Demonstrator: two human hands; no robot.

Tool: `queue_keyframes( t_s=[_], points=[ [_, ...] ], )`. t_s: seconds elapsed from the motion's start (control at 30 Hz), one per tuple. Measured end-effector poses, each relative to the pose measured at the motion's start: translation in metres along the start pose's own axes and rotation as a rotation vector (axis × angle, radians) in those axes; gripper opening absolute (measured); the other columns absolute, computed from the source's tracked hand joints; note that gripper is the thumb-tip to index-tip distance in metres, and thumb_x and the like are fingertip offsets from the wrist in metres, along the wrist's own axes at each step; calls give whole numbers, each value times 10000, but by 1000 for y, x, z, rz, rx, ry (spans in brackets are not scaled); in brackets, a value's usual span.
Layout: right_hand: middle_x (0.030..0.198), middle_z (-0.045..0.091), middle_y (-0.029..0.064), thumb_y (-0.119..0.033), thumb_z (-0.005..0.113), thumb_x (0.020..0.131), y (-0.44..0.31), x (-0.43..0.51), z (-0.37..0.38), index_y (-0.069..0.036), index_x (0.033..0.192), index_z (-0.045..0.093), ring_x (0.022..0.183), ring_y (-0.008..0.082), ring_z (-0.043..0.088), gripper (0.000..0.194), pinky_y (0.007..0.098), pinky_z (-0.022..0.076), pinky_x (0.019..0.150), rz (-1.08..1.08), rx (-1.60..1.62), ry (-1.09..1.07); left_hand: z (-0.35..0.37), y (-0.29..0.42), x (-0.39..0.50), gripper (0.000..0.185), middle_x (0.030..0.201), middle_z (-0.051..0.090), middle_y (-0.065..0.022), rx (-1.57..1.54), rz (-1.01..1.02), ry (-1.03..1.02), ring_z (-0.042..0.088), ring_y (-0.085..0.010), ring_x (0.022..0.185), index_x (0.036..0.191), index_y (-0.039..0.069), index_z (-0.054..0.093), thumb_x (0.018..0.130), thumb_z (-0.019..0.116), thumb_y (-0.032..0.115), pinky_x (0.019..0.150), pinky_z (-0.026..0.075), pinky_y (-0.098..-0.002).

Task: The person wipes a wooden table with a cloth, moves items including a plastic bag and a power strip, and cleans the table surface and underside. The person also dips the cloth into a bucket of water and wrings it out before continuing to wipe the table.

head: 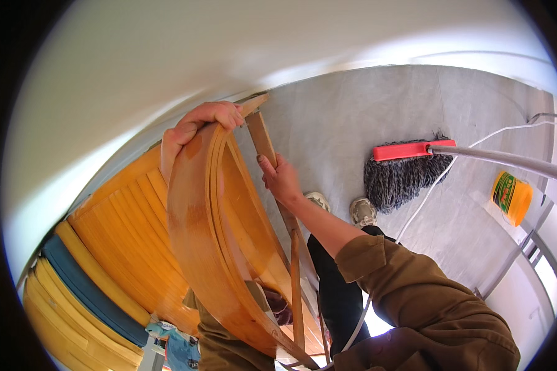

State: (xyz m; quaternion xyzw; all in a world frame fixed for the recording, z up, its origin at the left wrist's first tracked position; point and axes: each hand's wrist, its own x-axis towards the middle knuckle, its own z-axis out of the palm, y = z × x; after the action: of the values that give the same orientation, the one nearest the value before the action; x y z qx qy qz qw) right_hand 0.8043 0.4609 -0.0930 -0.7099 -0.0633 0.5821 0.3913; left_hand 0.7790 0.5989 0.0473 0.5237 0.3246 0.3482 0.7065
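Note:
My left hand (204, 123) is curled over the upper end of a varnished orange-brown wooden panel (192, 195), close to the white wall. This panel bows through the middle of the view and has a grooved edge. To its right, my right hand (281, 178) holds a narrow wooden slat (261, 132), thumb up along its face. Another upright wooden strip (298, 292) runs below, between the panel and my legs. How these wooden parts join is hidden. My left forearm is mostly behind the panel.
A mop with a red head (399, 150) and grey strands lies on the grey floor (325, 116). A white cable (422, 204) crosses the floor and passes my right arm. A yellow bucket (513, 197) is at the right. Several wooden panels (125, 232) and a blue board (93, 287) lean left.

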Motion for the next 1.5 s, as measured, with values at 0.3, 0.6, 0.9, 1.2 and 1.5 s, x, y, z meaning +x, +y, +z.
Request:
queue_keyframes(
  t_s=[0.3,0.6,0.9,1.2,1.5],
  points=[
    [566,542,38,-450,535,900,-5,-3,-6,-11,890,536,480,111,519,439,276,422,468,-3,-50,13,-4,-6,-3,308,720,543,-119,71,29,47,504,-258,784,681,-4,561,838,375,184,868,422,-414],
    [564,515,23,-441,536,903,-4,-3,2,-14,895,532,482,98,489,428,270,415,464,39,26,6,-11,-8,1,308,790,575,-125,-51,46,-56,523,-259,813,709,0,570,866,369,173,879,421,-417],
    [563,508,21,-405,546,907,1,-1,-6,-11,906,534,479,96,489,394,264,412,452,22,77,-16,-4,-12,-1,303,842,590,-123,-71,36,-37,530,-249,839,754,4,581,874,366,179,888,416,-404],
    [649,567,50,-387,520,922,-2,-1,-14,-6,896,506,551,122,561,382,279,455,508,9,71,-117,0,-6,-9,304,884,595,-117,-63,-10,14,532,-234,864,807,7,592,874,363,195,895,411,-383],
    [675,589,63,-411,499,926,11,7,-17,-7,897,480,593,140,598,406,301,474,557,1,36,-180,3,-7,-1,315,926,600,-111,-90,-24,14,533,-218,888,860,10,603,874,360,211,902,406,-361]
  ],
)
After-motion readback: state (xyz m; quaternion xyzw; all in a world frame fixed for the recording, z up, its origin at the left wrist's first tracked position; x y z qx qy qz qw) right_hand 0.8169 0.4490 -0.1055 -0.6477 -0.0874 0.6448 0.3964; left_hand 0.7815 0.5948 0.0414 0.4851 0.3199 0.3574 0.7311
